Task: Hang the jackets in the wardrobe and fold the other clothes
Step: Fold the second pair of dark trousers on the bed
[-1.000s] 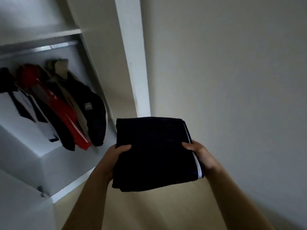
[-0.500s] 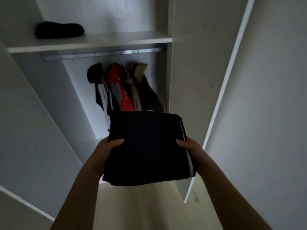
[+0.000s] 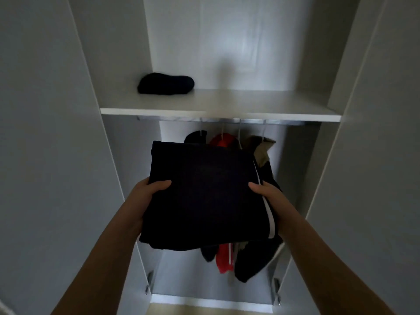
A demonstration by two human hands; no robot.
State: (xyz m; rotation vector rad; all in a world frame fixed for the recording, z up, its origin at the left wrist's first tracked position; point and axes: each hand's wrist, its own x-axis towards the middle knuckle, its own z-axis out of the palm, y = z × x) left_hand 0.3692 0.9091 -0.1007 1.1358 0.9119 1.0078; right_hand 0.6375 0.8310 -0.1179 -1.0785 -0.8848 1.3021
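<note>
Below the shelf [image 3: 227, 110] | folded dark garment [image 3: 204, 196] was held level | left hand [image 3: 147, 194] and right hand [image 3: 270, 198] each gripped a side edge, thumbs on top | looked soft, light, apt to unfold; best supported from underneath.

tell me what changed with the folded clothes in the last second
The person turned from the wall to face the open white wardrobe, bringing the folded dark garment with a white stripe in front of the hanging jackets, below the white shelf. Unchanged: left hand and right hand grip its sides; a dark folded bundle lies on the shelf.
</note>
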